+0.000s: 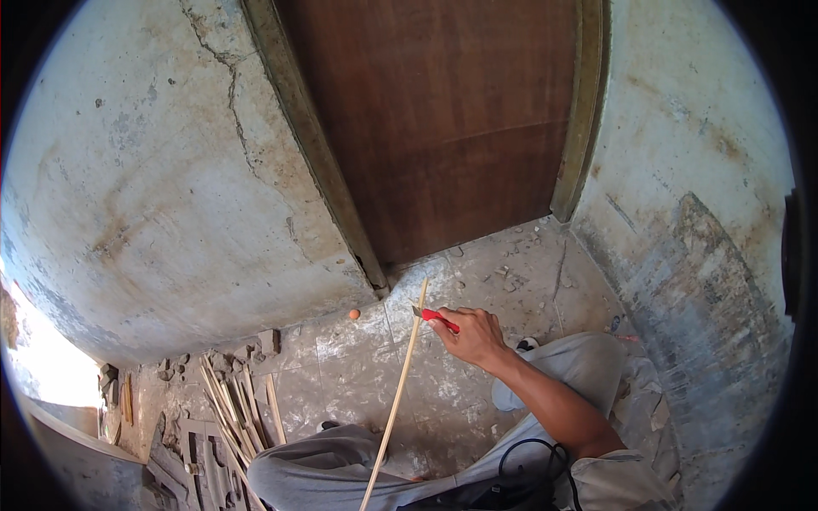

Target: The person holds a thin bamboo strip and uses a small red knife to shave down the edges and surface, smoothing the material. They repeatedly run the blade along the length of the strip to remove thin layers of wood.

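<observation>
My right hand [474,335] is closed round a red-handled cutter knife [440,320]. Its short blade meets a long, thin, pale strip [398,387], probably bamboo or wood, near the strip's upper end. The strip slants from the lower edge of the picture up toward the door, passing between my bent legs. My left hand is out of view, so what holds the strip's lower end is hidden.
A bundle of similar strips [234,409] lies at the left by a grey slotted block [209,460]. Stone rubble [268,341] and a small orange ball [354,314] lie along the cracked wall [170,187]. Ahead stands a brown door [434,128].
</observation>
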Demonstrator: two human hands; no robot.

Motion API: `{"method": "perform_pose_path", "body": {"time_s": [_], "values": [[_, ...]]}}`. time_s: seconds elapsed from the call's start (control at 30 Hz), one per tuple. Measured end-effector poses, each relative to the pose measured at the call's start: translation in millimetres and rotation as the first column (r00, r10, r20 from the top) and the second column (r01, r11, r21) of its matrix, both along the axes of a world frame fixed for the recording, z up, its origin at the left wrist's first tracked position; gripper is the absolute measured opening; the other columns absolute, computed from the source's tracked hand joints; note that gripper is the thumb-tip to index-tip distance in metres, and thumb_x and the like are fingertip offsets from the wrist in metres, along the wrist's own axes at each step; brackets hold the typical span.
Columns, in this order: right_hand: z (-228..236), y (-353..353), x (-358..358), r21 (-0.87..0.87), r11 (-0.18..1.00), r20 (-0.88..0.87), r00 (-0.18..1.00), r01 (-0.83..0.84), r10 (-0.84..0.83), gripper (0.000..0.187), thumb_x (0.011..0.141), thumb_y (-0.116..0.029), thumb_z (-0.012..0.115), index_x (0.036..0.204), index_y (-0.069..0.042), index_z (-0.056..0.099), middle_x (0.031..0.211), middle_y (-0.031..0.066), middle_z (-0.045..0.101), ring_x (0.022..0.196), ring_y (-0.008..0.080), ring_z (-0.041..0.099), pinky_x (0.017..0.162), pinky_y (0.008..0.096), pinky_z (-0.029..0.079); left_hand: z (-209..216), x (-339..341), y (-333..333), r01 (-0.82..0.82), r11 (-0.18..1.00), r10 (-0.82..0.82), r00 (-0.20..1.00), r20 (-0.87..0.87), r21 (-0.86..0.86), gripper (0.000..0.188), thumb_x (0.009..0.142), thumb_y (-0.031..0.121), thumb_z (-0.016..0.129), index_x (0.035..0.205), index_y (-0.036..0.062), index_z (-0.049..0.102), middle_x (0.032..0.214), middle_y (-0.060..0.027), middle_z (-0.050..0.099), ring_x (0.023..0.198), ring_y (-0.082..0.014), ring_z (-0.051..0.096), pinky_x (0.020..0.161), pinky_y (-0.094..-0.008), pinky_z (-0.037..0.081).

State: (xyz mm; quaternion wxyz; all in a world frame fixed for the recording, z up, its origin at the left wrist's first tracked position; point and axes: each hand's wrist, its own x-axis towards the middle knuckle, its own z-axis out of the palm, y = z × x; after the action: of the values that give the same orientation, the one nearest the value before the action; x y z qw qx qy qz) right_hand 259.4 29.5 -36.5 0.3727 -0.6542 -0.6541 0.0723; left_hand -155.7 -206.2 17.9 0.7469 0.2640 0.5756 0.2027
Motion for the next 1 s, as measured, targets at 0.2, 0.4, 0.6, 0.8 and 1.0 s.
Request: {"method": "perform_pose_path", "body": {"time_s": [0.2, 0.4, 0.6, 0.8, 1.0], "values": [[6.0, 7.9, 8.7, -0.169, 0.983, -0.067, 0.994, 0.075, -0.087, 0.035, 0.094, -0.040, 0.059, 0.103, -0.010, 0.074, 0.076, 0.0143, 0.071, 0.072, 0.0343, 0.069, 0.065, 0.0483, 0.054, 14.5, -1.6, -12.4, -0.045, 0.997, 0.031, 0.981, -0.191, -0.069, 0.020, 0.099, 0.016, 0.053, 0.083, 0.0058, 0.061, 0.063, 0.0025, 0.048, 0.052, -0.0084, 0.042, 0.048, -0.0243, 0.032], [-10.0, 14.3, 46.0, -0.252, 0.930, -0.133, 0.943, 0.266, -0.306, 0.031, 0.091, -0.036, 0.064, 0.104, -0.011, 0.075, 0.075, 0.0150, 0.069, 0.068, 0.0322, 0.068, 0.062, 0.0404, 0.051, 9.0, -11.2, -30.4, 0.013, 0.999, -0.019, 0.992, -0.125, -0.052, 0.017, 0.099, 0.014, 0.056, 0.089, 0.0029, 0.064, 0.062, 0.0050, 0.044, 0.054, -0.0069, 0.038, 0.048, -0.0239, 0.028], [-14.8, 13.9, 33.2, -0.322, 0.928, -0.319, 0.902, 0.185, -0.291, 0.039, 0.089, -0.043, 0.065, 0.099, -0.007, 0.074, 0.076, 0.0138, 0.070, 0.072, 0.0289, 0.068, 0.068, 0.0401, 0.051, 0.8, -3.9, -7.3, -0.008, 0.975, 0.035, 0.993, -0.117, 0.221, 0.022, 0.102, 0.019, 0.054, 0.108, 0.0022, 0.066, 0.066, 0.0056, 0.044, 0.052, -0.0041, 0.033, 0.046, -0.0207, 0.026], [8.0, -0.3, 27.7, -0.431, 0.900, -0.174, 0.974, 0.054, -0.142, 0.044, 0.083, -0.046, 0.072, 0.107, -0.009, 0.070, 0.087, 0.0136, 0.072, 0.085, 0.0333, 0.070, 0.076, 0.0426, 0.053, 7.5, 23.0, 40.8, -0.096, 0.944, 0.121, 0.991, -0.062, 0.316, 0.023, 0.103, 0.024, 0.052, 0.094, 0.0060, 0.061, 0.063, 0.0043, 0.040, 0.045, -0.0052, 0.030, 0.041, -0.0220, 0.024], [14.7, -9.2, 21.6, -0.331, 0.936, 0.227, 0.973, 0.123, -0.048, 0.046, 0.080, -0.038, 0.076, 0.115, -0.009, 0.068, 0.101, 0.0163, 0.072, 0.090, 0.0329, 0.070, 0.078, 0.0438, 0.055, 27.1, 79.3, 96.1, -0.009, 0.940, 0.003, 1.000, 0.017, 0.340, 0.030, 0.105, 0.028, 0.049, 0.081, 0.0095, 0.055, 0.055, 0.0041, 0.035, 0.043, -0.0062, 0.032, 0.039, -0.0239, 0.023]]}}
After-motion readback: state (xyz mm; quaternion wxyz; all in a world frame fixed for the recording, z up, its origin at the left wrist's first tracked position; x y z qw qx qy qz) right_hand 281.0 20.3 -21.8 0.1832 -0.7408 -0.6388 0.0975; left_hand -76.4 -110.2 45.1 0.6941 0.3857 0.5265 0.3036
